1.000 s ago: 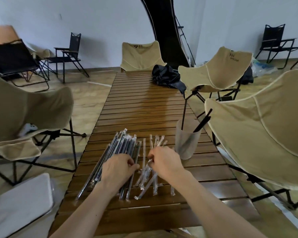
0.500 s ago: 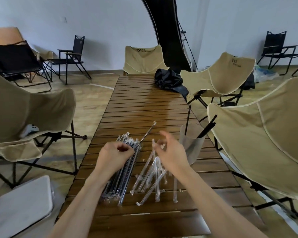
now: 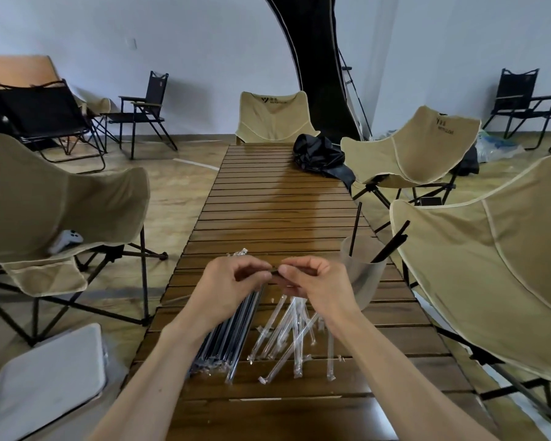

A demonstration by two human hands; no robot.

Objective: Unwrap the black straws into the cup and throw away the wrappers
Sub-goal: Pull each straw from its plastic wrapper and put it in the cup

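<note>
Both hands have lifted off the table and come together since the earlier frames, meeting at the middle of the frame. Left hand (image 3: pixel 236 283) and right hand (image 3: pixel 312 281) each pinch one wrapped straw (image 3: pixel 273 272) between thumb and fingertips, fingers curled, holding it crosswise just above the slats. Below the left wrist lies the bundle of wrapped straws (image 3: pixel 226 342), running toward the lower centre. Just right of it, under the right wrist, empty wrappers (image 3: pixel 287 332) lie scattered and crossed. At the right of the hands stands the cup (image 3: pixel 363 281), touching the table (image 3: pixel 277 211), with black straws (image 3: pixel 390 241) leaning in it. A black bag (image 3: pixel 318 154) sits at the table's far end, upper centre. Tan chairs (image 3: pixel 490 256) flank both sides.
</note>
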